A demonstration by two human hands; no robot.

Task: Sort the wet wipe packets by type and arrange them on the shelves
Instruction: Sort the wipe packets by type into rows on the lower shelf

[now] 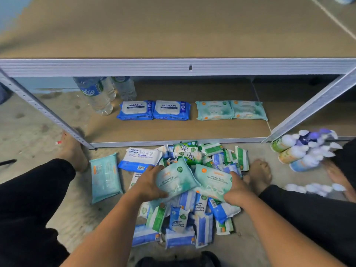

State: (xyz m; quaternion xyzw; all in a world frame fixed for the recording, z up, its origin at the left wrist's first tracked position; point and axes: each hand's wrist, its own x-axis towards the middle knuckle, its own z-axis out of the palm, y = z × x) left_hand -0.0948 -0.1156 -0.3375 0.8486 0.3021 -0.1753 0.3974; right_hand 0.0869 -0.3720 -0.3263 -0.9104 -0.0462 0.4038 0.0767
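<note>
Below, the left hand [149, 183] gripped one teal packet [176, 179] and the right hand [238, 191] another teal packet [214, 179] above the floor pile [185, 218].

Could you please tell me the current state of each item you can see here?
Left hand: gripping a teal packet above the floor pile.
Right hand: gripping a second teal packet.
Blue antabax packets: two, flat, side by side on the lower shelf.
Teal shelf packets: two, flat, side by side.
Floor pile: mixed, unsorted.
Water bottles: upright on the shelf.
</note>
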